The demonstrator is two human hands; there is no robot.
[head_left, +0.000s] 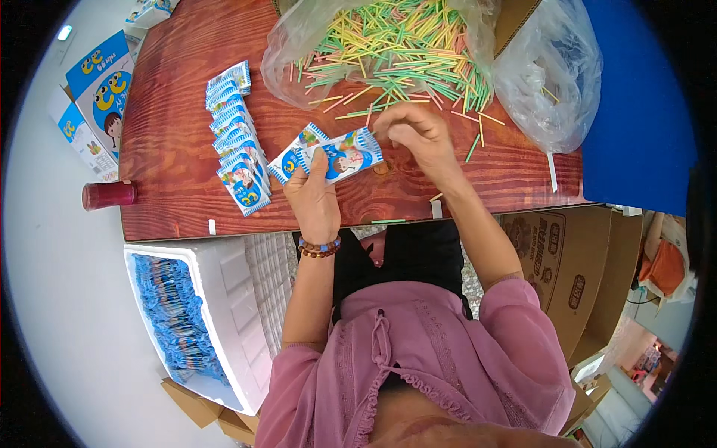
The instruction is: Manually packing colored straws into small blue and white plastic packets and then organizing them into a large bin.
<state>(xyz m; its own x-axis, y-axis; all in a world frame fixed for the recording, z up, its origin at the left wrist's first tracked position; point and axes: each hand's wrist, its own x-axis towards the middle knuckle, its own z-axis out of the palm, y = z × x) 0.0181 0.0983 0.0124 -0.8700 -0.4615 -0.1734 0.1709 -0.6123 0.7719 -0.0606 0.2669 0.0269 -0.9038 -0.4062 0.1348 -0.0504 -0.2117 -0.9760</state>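
The left hand is closed, thumb on top, around the near edges of two overlapping packets: a front packet slanting toward the right hand, and a rear packet fanned out beyond the left fingers. The right hand is curled, thumb and forefinger drawn close together at the front packet's far right end; whether they pinch the wrapper or a stick cannot be told.

Both packets look light, with thin, glossy film that probably slides and creases easily. The crimped ends seem the stiffest places to take hold; a soft pinch there should spare the middle.

Beyond the right hand, the loose sticks in the clear bag look slim, light and likely to snap if bent, so each is best taken near its middle. Left of the left hand, an overlapping row of packets lies on the counter and would probably slip apart if nudged.
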